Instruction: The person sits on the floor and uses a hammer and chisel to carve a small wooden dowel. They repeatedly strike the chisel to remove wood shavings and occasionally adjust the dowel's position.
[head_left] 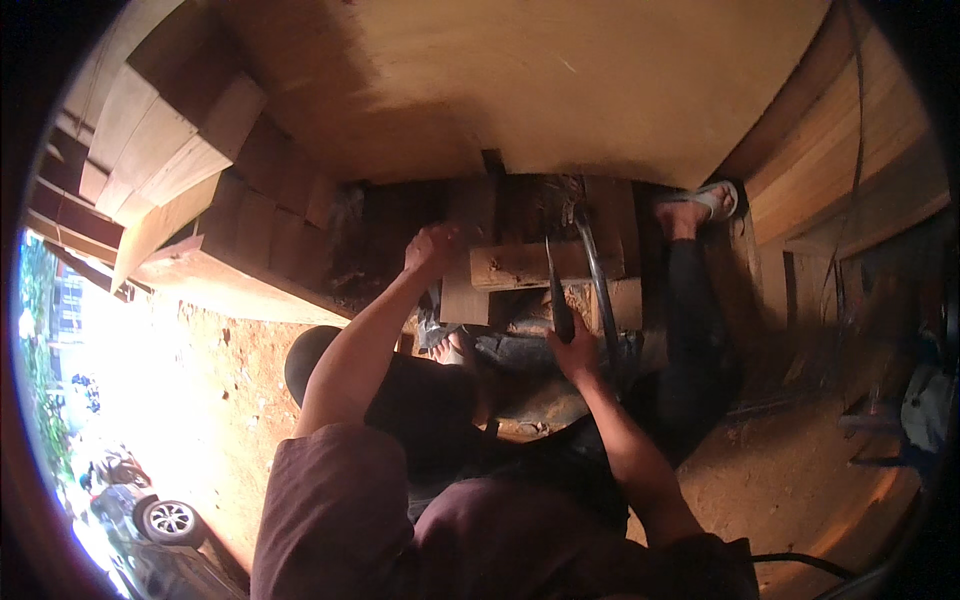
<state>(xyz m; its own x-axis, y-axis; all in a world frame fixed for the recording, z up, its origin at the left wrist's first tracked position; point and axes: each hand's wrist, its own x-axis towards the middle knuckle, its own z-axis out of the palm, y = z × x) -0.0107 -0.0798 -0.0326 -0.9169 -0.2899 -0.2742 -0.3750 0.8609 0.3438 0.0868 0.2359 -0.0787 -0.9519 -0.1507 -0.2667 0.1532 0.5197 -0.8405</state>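
Right hand (pixel 575 352): the fingers are closing around the handle of a dark tapered tool (pixel 558 300), gripping it at its near end. The narrow tip is pointing away from the body, and the tool's upper length is crossing in front of a wooden block (pixel 520 266). Whether tip and block are touching: cannot tell.

Left hand (pixel 432 248): it is showing blurred, just beyond the left end of the block, with the forearm reaching out over the left leg. The fingers are appearing bent; whether they are holding anything, cannot tell.

Block: it is lying crosswise between the person's feet, its left end resting above a flat board (pixel 466 302). A long dark strip (pixel 598 275) is running just right of the tool, roughly lengthwise.

Surroundings: the person is sitting low with the legs apart, the right foot wearing a pale sandal (pixel 720 202). A broad wooden panel (pixel 600 80) is standing beyond the work area. Stacked boards (pixel 150 150) are filling the upper left, and further planks (pixel 850 190) are lining the right side. Sunlight is falling on bare ground (pixel 230 370) at left, where a car wheel (pixel 169 521) is showing lower down
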